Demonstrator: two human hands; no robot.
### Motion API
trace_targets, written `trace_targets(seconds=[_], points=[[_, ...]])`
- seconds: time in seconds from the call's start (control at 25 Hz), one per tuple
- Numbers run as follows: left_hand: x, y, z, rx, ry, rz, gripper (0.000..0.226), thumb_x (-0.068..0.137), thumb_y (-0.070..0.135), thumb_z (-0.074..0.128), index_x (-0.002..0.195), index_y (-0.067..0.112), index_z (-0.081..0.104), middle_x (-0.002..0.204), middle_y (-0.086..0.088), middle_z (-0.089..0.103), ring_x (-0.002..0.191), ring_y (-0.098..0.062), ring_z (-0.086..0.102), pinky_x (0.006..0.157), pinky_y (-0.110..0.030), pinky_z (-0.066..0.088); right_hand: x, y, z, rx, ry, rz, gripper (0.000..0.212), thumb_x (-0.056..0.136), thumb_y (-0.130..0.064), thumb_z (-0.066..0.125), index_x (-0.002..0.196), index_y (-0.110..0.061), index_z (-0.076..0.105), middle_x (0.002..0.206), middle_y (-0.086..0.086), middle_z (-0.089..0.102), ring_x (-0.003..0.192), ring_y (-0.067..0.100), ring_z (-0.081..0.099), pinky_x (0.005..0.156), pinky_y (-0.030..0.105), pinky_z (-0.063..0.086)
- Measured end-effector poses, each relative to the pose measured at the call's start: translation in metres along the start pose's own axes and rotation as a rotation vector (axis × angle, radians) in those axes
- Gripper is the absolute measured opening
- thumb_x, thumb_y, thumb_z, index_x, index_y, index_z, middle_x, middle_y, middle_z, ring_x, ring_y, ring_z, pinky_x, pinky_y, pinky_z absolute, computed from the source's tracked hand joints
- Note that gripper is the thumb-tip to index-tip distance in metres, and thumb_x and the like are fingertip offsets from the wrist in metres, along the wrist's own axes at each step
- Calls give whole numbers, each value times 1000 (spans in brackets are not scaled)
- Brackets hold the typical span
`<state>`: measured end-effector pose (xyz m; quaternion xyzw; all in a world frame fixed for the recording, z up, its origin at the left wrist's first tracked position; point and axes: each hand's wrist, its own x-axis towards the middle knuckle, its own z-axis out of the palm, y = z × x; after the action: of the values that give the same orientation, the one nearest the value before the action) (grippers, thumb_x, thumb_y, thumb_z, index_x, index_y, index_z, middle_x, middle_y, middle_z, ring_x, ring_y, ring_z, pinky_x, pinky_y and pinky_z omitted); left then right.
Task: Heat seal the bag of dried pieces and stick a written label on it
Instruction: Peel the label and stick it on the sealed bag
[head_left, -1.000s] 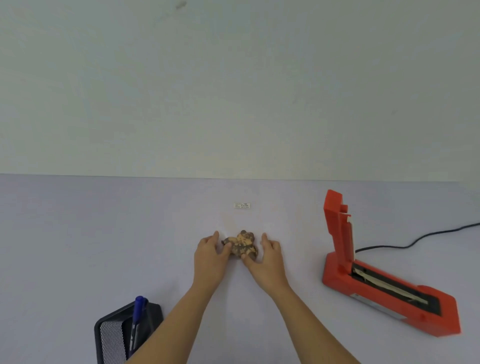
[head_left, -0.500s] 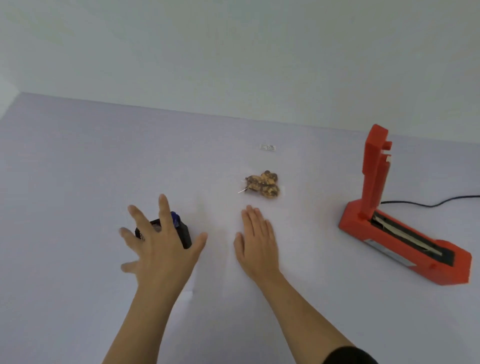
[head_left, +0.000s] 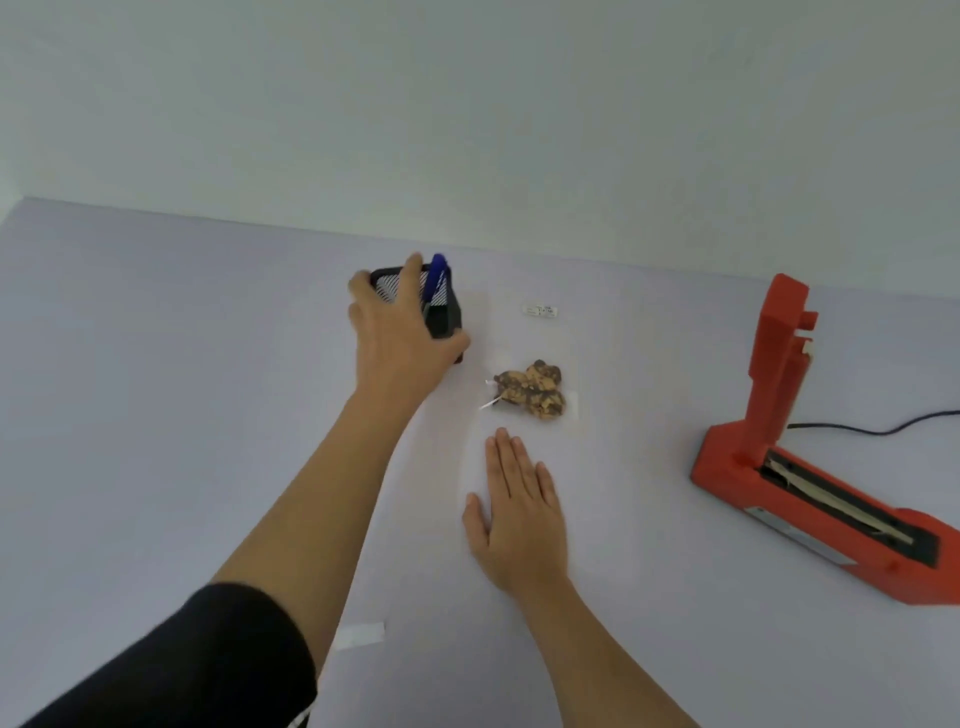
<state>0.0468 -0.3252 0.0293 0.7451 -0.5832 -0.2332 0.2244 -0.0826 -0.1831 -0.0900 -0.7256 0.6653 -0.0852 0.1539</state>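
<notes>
A clear plastic bag (head_left: 571, 415) lies flat mid-table with brown dried pieces (head_left: 530, 397) bunched at its far end. My right hand (head_left: 519, 519) rests palm down just in front of the pieces, seemingly on the bag's near end, fingers straight, holding nothing. A small white printed label (head_left: 540, 310) lies beyond the bag. My left hand (head_left: 400, 343) is wrapped around a black mesh pen holder (head_left: 441, 312) with a blue pen (head_left: 435, 278) standing in it, left of the bag. The red heat sealer (head_left: 810, 488) sits at the right with its arm raised.
The sealer's black cable (head_left: 872, 428) trails off to the right. A small white strip (head_left: 360, 635) lies on the table near my left forearm. The pale table (head_left: 156, 389) meets a plain wall at the back.
Both hands left the dried pieces. My left hand took hold of the pen holder and carried it away from me to beside the bag. My right hand stayed flat near the bag.
</notes>
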Motion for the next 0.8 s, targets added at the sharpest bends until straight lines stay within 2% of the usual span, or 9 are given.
trace_targets(seconds=[0.2, 0.44, 0.52, 0.64, 0.72, 0.8], points=[[82, 14, 35, 97, -21, 111, 79, 74, 29, 69, 141, 18, 29, 144, -18, 20, 119, -38, 33, 87, -44, 44, 4, 0, 3, 23, -5, 9, 67, 87, -42, 37, 147, -16, 21, 155, -3, 21, 142, 7, 11, 113, 32, 10], [117, 29, 58, 97, 46, 135, 74, 75, 34, 71, 136, 12, 34, 146, -20, 18, 119, -38, 32, 95, -43, 42, 8, 4, 3, 23, 10, 2, 66, 86, -42, 38, 146, -15, 25, 154, -3, 23, 142, 8, 13, 112, 33, 12], [119, 32, 59, 108, 30, 110, 87, 73, 44, 72, 141, 15, 26, 150, -21, 12, 127, -41, 26, 99, -52, 39, 9, 4, 3, 14, 6, 5, 66, 87, -42, 37, 146, -15, 24, 154, -3, 22, 142, 8, 12, 113, 33, 11], [97, 39, 48, 126, 55, 96, 103, 72, 64, 62, 148, 23, 7, 156, -15, -4, 141, -40, 7, 101, -65, 26, 10, 5, 1, 0, -5, 4, 66, 88, -42, 35, 146, -15, 23, 155, -2, 20, 142, 8, 11, 114, 33, 11], [59, 27, 37, -40, 84, 164, 90, 78, 60, 59, 147, 20, 17, 155, -14, 9, 139, -36, 16, 104, -57, 28, 9, 6, 1, -9, -19, 3, 66, 88, -42, 33, 147, -15, 20, 155, -1, 18, 142, 8, 10, 115, 33, 8], [6, -7, 29, -163, -7, 272, 64, 84, 42, 61, 138, 13, 41, 143, -13, 36, 129, -27, 37, 105, -41, 35, 8, 6, 2, -19, -20, 5, 66, 88, -42, 32, 147, -14, 19, 156, 0, 18, 142, 9, 10, 115, 33, 6]])
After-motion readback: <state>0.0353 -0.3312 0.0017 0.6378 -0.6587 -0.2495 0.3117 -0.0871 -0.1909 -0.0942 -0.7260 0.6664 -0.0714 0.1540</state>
